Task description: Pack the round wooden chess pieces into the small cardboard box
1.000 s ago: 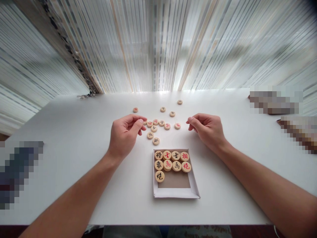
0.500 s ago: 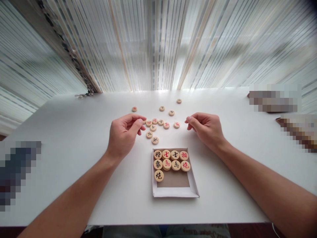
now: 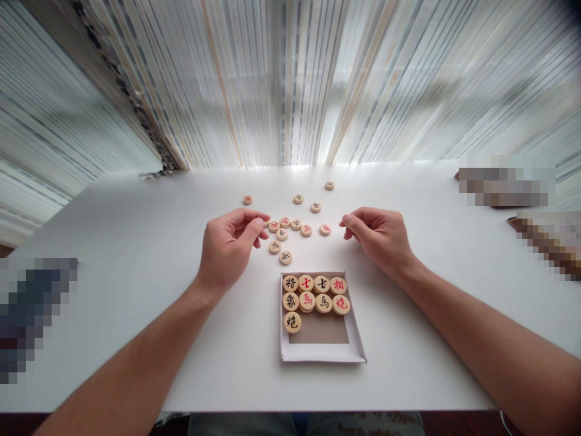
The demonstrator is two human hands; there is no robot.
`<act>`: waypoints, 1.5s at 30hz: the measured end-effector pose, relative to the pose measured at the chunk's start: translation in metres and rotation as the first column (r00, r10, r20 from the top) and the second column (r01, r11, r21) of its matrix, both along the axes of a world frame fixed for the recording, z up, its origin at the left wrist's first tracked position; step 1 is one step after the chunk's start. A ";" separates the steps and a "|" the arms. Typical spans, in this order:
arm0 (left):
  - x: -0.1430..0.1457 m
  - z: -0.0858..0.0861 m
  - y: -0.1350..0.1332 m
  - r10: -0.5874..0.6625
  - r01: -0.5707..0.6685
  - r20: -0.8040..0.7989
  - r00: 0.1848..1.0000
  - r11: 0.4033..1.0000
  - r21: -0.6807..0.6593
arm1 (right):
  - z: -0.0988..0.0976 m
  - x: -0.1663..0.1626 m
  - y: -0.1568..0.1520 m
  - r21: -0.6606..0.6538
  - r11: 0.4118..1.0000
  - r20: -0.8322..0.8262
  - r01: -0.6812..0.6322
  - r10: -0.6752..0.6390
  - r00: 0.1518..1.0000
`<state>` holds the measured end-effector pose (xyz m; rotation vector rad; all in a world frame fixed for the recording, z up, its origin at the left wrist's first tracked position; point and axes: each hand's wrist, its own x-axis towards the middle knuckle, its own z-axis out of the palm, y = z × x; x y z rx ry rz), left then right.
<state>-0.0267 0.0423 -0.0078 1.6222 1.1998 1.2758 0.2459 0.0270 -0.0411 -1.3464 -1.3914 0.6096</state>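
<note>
My left hand [image 3: 229, 245] hovers over the white table [image 3: 136, 242], fingers curled with the thumb against them. A wooden chess piece [image 3: 265, 223] peeks out at its fingertips; whether the hand grips it I cannot tell. My right hand [image 3: 381, 236] is curled the same way, palm down, its fingertips close to a red-marked piece [image 3: 325, 229]. Several loose round pieces [image 3: 295, 224] lie scattered between and beyond the hands. Just in front of them, a shallow white cardboard box [image 3: 358, 346] holds several pieces [image 3: 307, 301] in rows, black and red characters facing up.
Striped curtains [image 3: 290, 85] hang right behind the table's far edge. Pixelated objects sit at the table's left edge [image 3: 31, 315] and at the right [image 3: 503, 181]. The table's near edge [image 3: 318, 409] runs below the box.
</note>
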 end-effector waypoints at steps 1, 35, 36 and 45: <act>0.000 0.000 0.000 0.000 0.000 -0.001 1.000 1.000 0.000 | 0.000 0.000 0.000 -0.001 1.000 0.001 0.000 0.000 1.000; 0.001 0.000 0.001 0.014 -0.014 0.005 1.000 1.000 0.006 | -0.001 0.001 0.000 -0.009 1.000 0.020 0.001 -0.001 1.000; 0.000 0.000 0.001 0.014 -0.014 0.004 1.000 1.000 0.006 | -0.001 0.001 0.000 -0.009 1.000 0.020 0.001 -0.001 1.000; -0.002 0.001 0.004 0.019 -0.019 0.015 1.000 1.000 0.013 | 0.000 0.001 0.000 -0.016 1.000 0.028 0.003 -0.003 1.000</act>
